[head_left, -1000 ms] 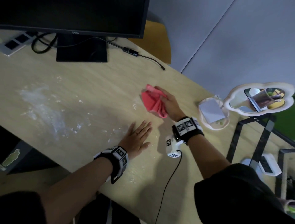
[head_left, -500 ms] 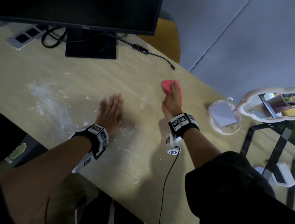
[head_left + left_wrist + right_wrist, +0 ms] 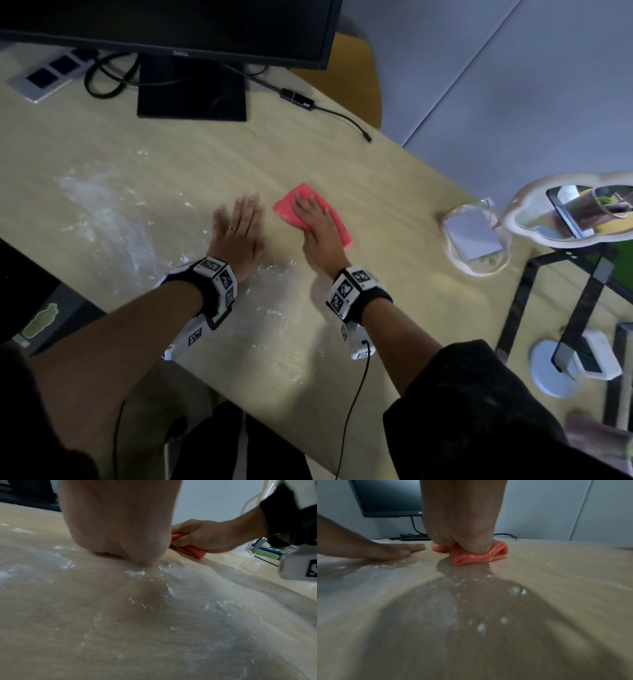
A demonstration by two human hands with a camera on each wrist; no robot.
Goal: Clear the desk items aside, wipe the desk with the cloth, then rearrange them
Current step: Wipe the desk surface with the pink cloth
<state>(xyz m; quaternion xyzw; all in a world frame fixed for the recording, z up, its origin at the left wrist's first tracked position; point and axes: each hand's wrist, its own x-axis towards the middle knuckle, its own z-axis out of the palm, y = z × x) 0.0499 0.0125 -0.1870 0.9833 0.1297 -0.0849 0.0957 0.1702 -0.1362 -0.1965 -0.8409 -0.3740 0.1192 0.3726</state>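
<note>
Pink cloth [image 3: 329, 219], one; two hands.

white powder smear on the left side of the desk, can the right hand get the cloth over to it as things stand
Probably yes, but not straight across. The right hand presses the pink cloth flat, and the left hand lies on the desk between it and the powder smear. Nothing else blocks the way.

Pale wood-grain desk [image 3: 342, 164], smeared w/ white powder [image 3: 102, 219] in streaks & crumbs, mostly left of the cloth and toward the near edge. Folded coral-pink terry cloth [image 3: 334, 219] lies flat on the desk, approx. mid-surface. Clear plastic pouch w/ a white pad inside [image 3: 474, 236] sits well right of the cloth, at the desk's right edge.
</note>
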